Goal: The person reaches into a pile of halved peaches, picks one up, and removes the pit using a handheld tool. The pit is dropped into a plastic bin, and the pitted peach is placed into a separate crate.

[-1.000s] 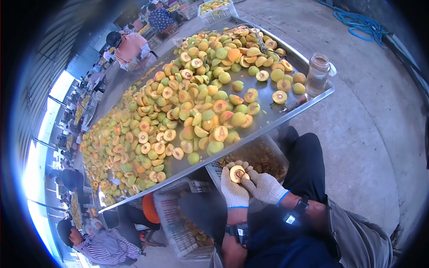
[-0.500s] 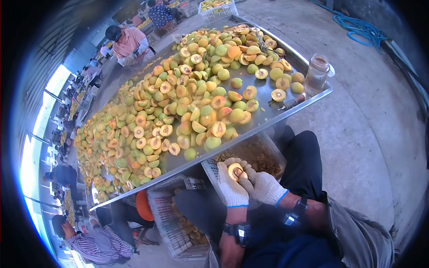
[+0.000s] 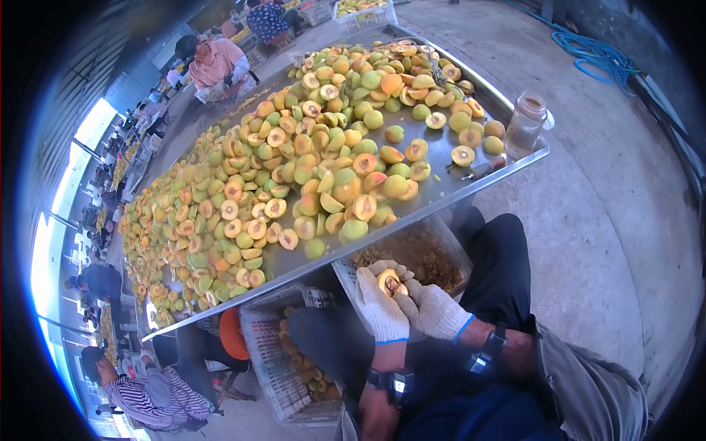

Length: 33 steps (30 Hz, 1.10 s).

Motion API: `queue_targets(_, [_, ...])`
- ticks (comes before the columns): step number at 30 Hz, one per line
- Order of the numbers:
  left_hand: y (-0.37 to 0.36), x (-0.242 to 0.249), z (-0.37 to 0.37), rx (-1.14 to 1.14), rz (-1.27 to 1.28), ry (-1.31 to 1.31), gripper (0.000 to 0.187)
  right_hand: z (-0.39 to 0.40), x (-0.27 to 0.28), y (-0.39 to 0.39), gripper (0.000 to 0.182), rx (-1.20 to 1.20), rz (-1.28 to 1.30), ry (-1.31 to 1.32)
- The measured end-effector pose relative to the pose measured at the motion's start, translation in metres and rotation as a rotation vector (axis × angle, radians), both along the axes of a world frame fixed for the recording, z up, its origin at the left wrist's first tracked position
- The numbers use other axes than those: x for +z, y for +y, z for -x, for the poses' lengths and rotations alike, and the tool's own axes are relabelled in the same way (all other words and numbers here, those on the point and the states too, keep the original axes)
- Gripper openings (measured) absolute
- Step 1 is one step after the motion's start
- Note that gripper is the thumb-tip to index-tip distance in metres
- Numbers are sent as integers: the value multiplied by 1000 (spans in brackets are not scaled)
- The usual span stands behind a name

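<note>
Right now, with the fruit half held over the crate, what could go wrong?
The left white-gloved hand cups the yellow fruit half while the right white-gloved hand digs at its pit; a slip could nick the left palm. Pits may miss the white plastic crate below. The glass jar near the steel table's corner could tip.

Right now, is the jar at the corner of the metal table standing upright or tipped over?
Upright. The jar stands on its base at the corner of the metal table, mouth pointing up, beside halved fruit. Whether a lid closes it, cannot tell.
</note>
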State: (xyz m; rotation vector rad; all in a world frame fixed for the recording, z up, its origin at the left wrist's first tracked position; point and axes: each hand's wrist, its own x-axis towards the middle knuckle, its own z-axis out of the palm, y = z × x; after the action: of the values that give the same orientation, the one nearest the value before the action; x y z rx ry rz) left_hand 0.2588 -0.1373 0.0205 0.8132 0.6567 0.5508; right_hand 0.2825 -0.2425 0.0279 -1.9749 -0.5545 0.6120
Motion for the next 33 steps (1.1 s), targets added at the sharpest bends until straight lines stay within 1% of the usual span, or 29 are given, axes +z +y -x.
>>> queue_targets(5, [5, 6, 1, -36, -78, 68, 47, 0, -2, -4, 37, 67, -77, 22])
queue_targets(6, [6, 6, 1, -50, -90, 76, 47, -1, 2, -5, 37, 66, -78, 21])
queue_targets(8, [6, 6, 2, -67, -105, 84, 46, -3, 13, -7, 37, 92, -42, 103])
queue_targets(9, [6, 7, 2, -64, -131, 97, 46, -1, 10, -6, 37, 90, -44, 102])
queue_targets(11, [3, 8, -1, -66, -158, 106, 46, 1, 1, -3, 36, 74, 30, -14])
queue_targets(12, [1, 10, -2, -35, -133, 135, 48, -1, 1, -5, 36, 70, 29, -14])
queue_targets(14, [-2, 13, 0, -3, -109, 170, 49, -3, 2, -8, 39, 122, 61, 16])
queue_targets(15, [-2, 16, 1, -50, -167, 161, 50, -4, 3, -10, 39, 123, 57, 16])
queue_targets(16, [-2, 19, 2, -93, -226, 151, 50, -5, 3, -12, 46, 130, -8, 72])
queue_targets(17, [-1, 22, 3, -89, -228, 151, 50, -6, 3, -14, 53, 138, -73, 129])
queue_targets(20, [0, 24, 4, -119, -215, 164, 51, -9, 5, -19, 54, 189, -40, 151])
queue_targets(21, [0, 22, 3, -100, -217, 156, 49, -11, 8, -20, 54, 185, -44, 151])
queue_targets(23, [0, 20, 1, -81, -218, 147, 49, -12, 16, -21, 46, 223, 78, 238])
queue_targets(24, [1, 21, 0, -88, -260, 161, 50, -11, 18, -20, 46, 221, 78, 238])
queue_targets(26, [2, 23, -2, -98, -302, 171, 51, -7, 20, -19, 46, 161, 29, 130])
queue_targets(27, [2, 25, -3, -99, -323, 187, 51, -6, 16, -19, 46, 158, 29, 128])
queue_targets(29, [0, 29, -1, -101, -345, 206, 52, -3, 4, -17, 43, 123, -107, 160])
queue_targets(31, [-3, 35, 1, -116, -464, 198, 51, -2, -1, -18, 42, 123, -134, 153])
queue_targets(33, [-6, 34, 1, -99, -448, 181, 50, -2, -2, -19, 40, 122, -163, 146])
